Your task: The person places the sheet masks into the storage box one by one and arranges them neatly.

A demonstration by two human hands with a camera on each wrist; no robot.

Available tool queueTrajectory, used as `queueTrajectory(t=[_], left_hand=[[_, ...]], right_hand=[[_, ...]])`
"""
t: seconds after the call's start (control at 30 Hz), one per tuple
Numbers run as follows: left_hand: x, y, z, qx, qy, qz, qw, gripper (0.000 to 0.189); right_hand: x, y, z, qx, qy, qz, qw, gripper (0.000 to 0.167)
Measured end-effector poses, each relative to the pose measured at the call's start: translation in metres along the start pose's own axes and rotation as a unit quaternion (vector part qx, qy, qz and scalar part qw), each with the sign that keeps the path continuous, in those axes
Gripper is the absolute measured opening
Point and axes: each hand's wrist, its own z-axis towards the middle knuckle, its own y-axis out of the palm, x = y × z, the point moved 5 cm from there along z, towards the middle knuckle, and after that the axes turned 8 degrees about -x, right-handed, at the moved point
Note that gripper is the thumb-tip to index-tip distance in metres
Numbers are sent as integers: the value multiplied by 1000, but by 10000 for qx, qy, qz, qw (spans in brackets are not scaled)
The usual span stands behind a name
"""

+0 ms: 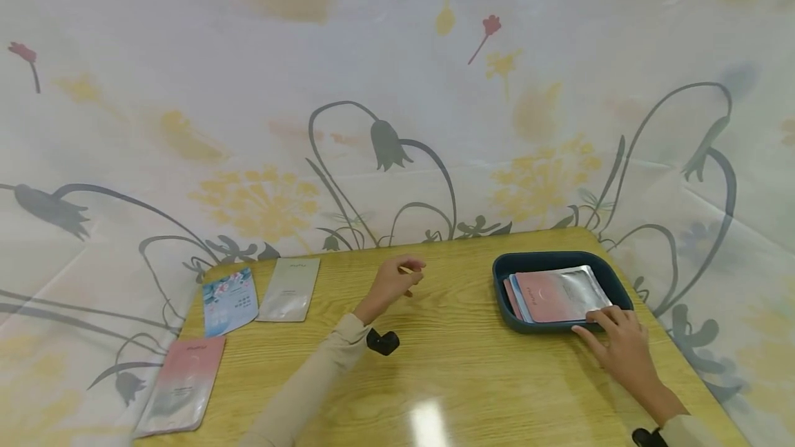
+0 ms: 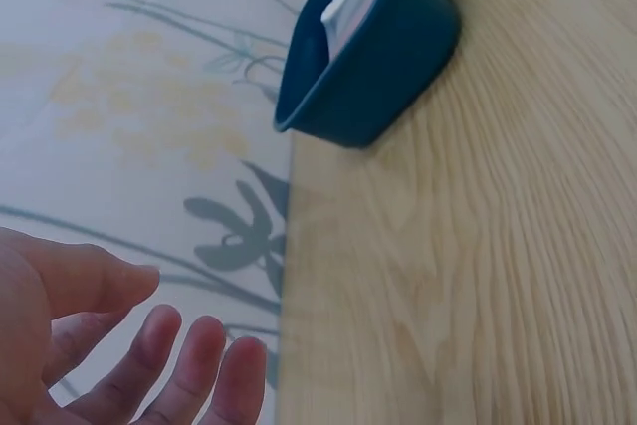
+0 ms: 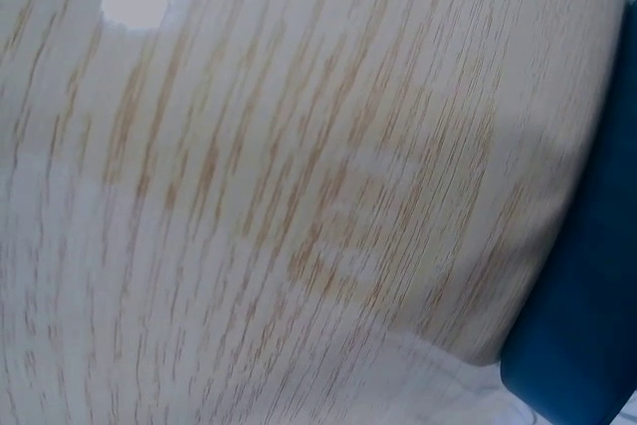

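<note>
My left hand is over the middle of the table, its fingers loosely bent and nothing in them. The left wrist view shows the same hand with thumb and fingertips apart. On the right, my right hand rests at the front rim of a dark blue plastic basin. Its fingertips lie over the rim by the corner of a pink and silver sheet mask packet, the thumb outside the wall. Beneath that packet, edges of a blue packet and another pink one show. The right wrist view shows the basin without the hand.
At the table's left lie a blue floral packet, a grey-silver packet and a pink and silver packet. A flower-printed curtain stands behind the wood-grain table.
</note>
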Motion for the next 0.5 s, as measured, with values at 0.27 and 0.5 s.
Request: queueTrajectory(t=[0.27,0.5], left_hand=[[15,-29,-40,215,-160,-399,9988,24],[-29,-52,-45,726,-374,-744,9939,24]], right_hand=[[1,1,0,-30,8,33,10000,31],[0,1,0,-11,25,3,10000,30]])
